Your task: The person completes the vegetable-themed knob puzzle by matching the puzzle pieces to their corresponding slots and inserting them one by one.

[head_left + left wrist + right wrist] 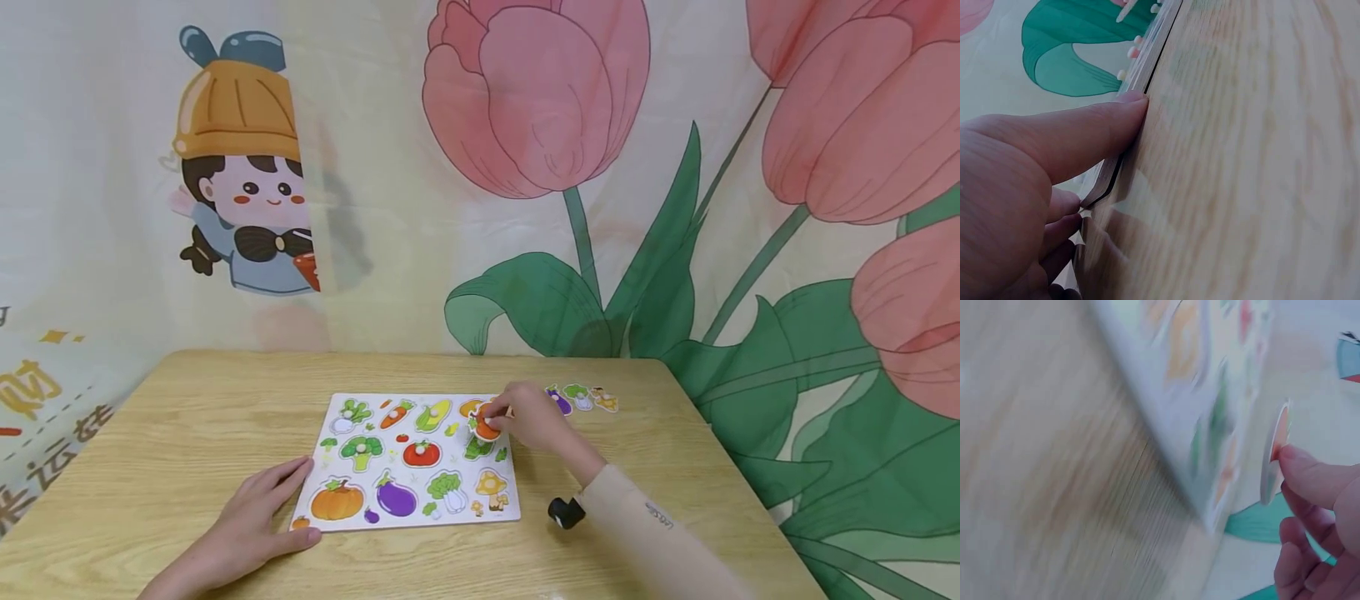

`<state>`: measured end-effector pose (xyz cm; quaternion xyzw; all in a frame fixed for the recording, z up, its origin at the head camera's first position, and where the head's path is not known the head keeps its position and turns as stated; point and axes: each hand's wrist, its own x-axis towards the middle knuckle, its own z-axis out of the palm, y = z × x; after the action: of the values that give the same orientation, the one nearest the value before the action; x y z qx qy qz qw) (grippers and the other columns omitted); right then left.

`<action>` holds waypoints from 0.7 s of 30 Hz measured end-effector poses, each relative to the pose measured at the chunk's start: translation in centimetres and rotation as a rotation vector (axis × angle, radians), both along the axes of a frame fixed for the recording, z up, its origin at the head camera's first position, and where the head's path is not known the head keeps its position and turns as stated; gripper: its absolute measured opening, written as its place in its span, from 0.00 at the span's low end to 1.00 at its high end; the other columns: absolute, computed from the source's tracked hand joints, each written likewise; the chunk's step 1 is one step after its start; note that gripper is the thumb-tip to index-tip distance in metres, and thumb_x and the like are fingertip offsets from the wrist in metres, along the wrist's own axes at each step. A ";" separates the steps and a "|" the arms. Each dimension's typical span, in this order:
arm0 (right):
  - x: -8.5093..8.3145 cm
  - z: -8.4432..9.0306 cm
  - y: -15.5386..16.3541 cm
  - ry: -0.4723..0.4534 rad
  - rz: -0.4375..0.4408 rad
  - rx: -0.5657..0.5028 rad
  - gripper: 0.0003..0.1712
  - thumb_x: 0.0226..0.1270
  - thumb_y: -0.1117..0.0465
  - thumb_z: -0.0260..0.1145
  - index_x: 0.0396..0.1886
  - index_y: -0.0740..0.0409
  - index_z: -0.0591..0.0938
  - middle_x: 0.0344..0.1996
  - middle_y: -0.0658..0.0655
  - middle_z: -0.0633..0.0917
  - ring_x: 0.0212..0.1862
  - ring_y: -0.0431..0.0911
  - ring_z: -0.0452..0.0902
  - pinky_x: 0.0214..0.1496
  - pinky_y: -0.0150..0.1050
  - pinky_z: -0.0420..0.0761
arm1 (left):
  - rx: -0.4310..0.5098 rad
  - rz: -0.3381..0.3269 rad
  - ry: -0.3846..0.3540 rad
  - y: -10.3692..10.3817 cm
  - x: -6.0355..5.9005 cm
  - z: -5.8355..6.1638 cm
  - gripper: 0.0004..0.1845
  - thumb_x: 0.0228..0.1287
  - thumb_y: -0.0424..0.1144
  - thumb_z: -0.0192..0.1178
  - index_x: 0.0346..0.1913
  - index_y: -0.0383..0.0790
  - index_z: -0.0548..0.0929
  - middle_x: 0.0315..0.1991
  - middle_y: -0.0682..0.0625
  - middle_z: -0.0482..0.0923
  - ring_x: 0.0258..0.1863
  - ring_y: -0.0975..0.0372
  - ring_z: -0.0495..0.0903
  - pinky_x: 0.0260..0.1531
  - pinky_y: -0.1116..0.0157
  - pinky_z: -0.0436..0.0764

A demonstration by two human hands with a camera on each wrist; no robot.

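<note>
A white vegetable peg puzzle board lies on the table. The left hand is at its near left corner, thumb along the front edge and fingers at the left edge. In the left wrist view the thumb presses the side of the board. Over the board's far right part, the right hand pinches an orange pumpkin puzzle piece with a green top. The right wrist view shows this piece edge-on between thumb and fingers, raised above the board. Knobbed pieces such as the tomato and broccoli sit in the board.
Right of the board's far corner lie eggplant, cabbage and mushroom pieces. A small black device shows by the right sleeve. The wooden table ends at a wall hanging with tulips.
</note>
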<state>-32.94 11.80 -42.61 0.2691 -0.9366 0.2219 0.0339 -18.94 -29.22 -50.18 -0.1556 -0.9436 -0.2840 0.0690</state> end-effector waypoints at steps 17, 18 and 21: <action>6.1 -0.3 -8.6 -0.152 -0.134 -0.252 0.02 0.67 0.61 0.79 0.37 0.48 0.95 0.30 0.40 0.85 0.30 0.35 0.72 0.31 0.31 0.72 | -0.007 0.000 0.015 -0.1 0.0 -0.2 0.54 0.56 0.60 0.78 0.78 0.31 0.70 0.76 0.36 0.67 0.70 0.38 0.62 0.61 0.36 0.66; 6.4 -0.3 -9.2 -0.159 -0.144 -0.261 0.02 0.66 0.61 0.79 0.36 0.48 0.95 0.29 0.39 0.85 0.30 0.35 0.72 0.31 0.31 0.72 | -0.006 -0.003 0.016 -0.1 0.0 -0.2 0.54 0.56 0.60 0.78 0.78 0.31 0.70 0.76 0.36 0.66 0.70 0.38 0.62 0.61 0.36 0.66; 7.3 -0.6 -10.8 -0.173 -0.165 -0.282 0.01 0.66 0.59 0.80 0.34 0.46 0.95 0.27 0.38 0.84 0.31 0.34 0.72 0.32 0.31 0.71 | -0.002 -0.007 0.017 0.0 -0.1 -0.3 0.54 0.57 0.60 0.78 0.78 0.30 0.70 0.76 0.36 0.66 0.70 0.38 0.61 0.61 0.35 0.65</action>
<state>-25.60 1.00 -43.23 0.1638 -0.9145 0.3699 0.0087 -19.07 -29.25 -50.48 -0.1615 -0.9427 -0.2821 0.0756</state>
